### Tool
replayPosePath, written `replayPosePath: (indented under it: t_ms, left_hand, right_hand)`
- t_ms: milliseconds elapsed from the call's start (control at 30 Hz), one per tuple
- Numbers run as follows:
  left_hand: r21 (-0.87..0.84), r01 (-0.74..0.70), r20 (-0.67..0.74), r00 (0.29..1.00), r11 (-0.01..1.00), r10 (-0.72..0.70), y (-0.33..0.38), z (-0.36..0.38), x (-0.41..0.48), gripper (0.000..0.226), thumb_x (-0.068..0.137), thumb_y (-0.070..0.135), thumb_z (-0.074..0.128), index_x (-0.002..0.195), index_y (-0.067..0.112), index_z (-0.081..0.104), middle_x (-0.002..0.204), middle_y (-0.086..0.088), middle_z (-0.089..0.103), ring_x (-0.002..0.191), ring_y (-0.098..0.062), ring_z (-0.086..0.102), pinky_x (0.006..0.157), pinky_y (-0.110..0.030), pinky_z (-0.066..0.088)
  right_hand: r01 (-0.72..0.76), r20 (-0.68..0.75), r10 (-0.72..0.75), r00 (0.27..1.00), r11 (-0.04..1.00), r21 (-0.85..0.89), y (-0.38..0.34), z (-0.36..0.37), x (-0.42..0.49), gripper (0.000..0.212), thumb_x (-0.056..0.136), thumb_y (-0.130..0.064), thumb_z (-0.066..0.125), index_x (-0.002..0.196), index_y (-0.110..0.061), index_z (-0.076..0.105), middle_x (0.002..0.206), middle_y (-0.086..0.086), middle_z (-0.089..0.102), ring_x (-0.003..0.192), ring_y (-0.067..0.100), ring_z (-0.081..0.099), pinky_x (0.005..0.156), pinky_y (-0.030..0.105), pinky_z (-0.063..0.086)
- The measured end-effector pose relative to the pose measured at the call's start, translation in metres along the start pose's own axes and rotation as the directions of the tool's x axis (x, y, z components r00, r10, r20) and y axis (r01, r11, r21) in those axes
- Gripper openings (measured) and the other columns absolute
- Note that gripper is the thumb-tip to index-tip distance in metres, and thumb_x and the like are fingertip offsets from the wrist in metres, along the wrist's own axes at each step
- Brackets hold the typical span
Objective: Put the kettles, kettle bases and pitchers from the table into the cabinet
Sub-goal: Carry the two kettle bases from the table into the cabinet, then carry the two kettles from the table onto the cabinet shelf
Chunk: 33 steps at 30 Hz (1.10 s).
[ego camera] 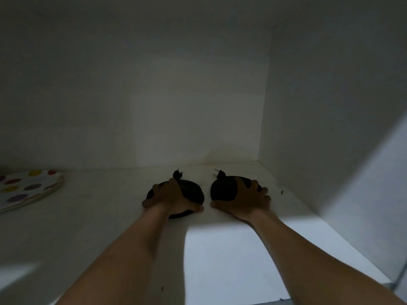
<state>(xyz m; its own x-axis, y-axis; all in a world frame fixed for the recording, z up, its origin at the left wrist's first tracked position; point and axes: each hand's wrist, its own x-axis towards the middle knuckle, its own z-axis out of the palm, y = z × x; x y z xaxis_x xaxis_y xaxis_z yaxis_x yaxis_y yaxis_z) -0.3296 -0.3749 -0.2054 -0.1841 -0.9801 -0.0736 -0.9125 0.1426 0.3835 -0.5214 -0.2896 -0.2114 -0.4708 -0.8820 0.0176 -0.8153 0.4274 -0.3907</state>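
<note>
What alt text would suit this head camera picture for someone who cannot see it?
Two bare hands, left and right, each press a black kettle base onto a dim white cabinet shelf. Spotted plates sit far left.

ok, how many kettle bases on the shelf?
2. The left kettle base sits under the left hand, the right kettle base under the right hand, side by side near the back corner.

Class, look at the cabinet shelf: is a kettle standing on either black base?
No: each hand, left hand and right hand, lies directly on a flat base, left base and right base, with no kettle on it.
</note>
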Motion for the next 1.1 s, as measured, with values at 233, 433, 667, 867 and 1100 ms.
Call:
replayPosePath:
  t_ms: [233, 433, 667, 867, 1100]
  left_hand:
    - [0.037, -0.008, -0.114, 0.993, 0.999, 0.012, 0.008, -0.001, -0.035, 0.135, 0.054, 0.076, 0.075, 0.157, 0.024, 0.004, 0.165, 0.003, 0.008, 0.151, -0.031, 0.008, 0.111, -0.073, 0.01]
    - [-0.015, 0.027, -0.328, 0.944, 1.0, -0.031, 0.005, -0.009, -0.095, 0.105, 0.077, 0.062, 0.069, 0.156, 0.019, 0.014, 0.165, 0.0, 0.011, 0.15, -0.029, 0.012, 0.112, -0.072, 0.008]
    - [0.048, 0.259, -0.546, 0.816, 0.965, -0.191, -0.036, -0.002, -0.257, 0.074, 0.093, 0.056, 0.049, 0.151, 0.015, 0.027, 0.161, -0.006, 0.024, 0.145, -0.033, 0.028, 0.113, -0.071, 0.012]
    - [-0.035, 0.539, -0.625, 0.645, 0.842, -0.439, -0.112, -0.02, -0.424, 0.073, 0.092, 0.054, 0.052, 0.149, 0.015, 0.028, 0.161, -0.006, 0.024, 0.145, -0.034, 0.027, 0.112, -0.071, 0.013]
    - [-0.183, 0.8, -0.627, 0.353, 0.572, -0.694, -0.201, 0.005, -0.626, 0.072, 0.096, 0.051, 0.049, 0.152, 0.013, 0.024, 0.163, -0.006, 0.018, 0.145, -0.036, 0.025, 0.112, -0.069, 0.018]
  right_hand:
    - [-0.007, 0.026, 0.008, 1.0, 0.999, -0.053, -0.006, -0.003, -0.007, 0.127, 0.062, -0.088, 0.059, 0.157, -0.034, -0.004, 0.165, 0.019, 0.001, 0.149, 0.052, -0.005, 0.118, 0.066, 0.007]
    - [0.169, -0.068, -0.174, 0.982, 0.983, -0.076, -0.011, -0.02, -0.044, 0.101, 0.081, -0.079, 0.047, 0.158, -0.026, 0.006, 0.163, 0.021, 0.012, 0.15, 0.049, 0.003, 0.117, 0.065, 0.009]
    - [0.5, -0.12, -0.5, 0.858, 0.865, -0.038, -0.047, -0.008, -0.15, 0.072, 0.092, -0.062, 0.047, 0.151, -0.026, 0.026, 0.158, 0.021, 0.025, 0.147, 0.048, 0.013, 0.115, 0.07, 0.008]
    - [0.772, -0.049, -0.774, 0.631, 0.622, 0.128, -0.116, 0.022, -0.3, 0.066, 0.094, -0.057, 0.045, 0.148, -0.023, 0.031, 0.153, 0.019, 0.037, 0.143, 0.043, 0.026, 0.114, 0.069, 0.013]
    - [0.919, 0.096, -0.948, 0.303, 0.317, 0.236, -0.167, 0.07, -0.517, 0.067, 0.096, -0.06, 0.038, 0.155, -0.031, 0.02, 0.16, 0.013, 0.03, 0.147, 0.039, 0.026, 0.116, 0.069, 0.011]
